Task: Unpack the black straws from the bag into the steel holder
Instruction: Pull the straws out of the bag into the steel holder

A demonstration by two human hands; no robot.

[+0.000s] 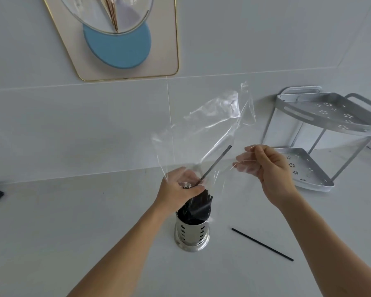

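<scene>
One bag (201, 129), one steel holder (192, 232), one corner rack (330, 116), two hands.

The holder (192, 231) stood on the counter (73, 211) with straws (198, 205) in it, the bag (201, 133) above; one straw (262, 244) lay right of it, the rack (321, 138) behind.

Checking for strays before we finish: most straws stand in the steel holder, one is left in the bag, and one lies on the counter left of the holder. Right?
Not quite. The head view shows the loose straw lying on the counter right of the steel holder, not left. The rest holds: one straw remains in the bag.
</scene>
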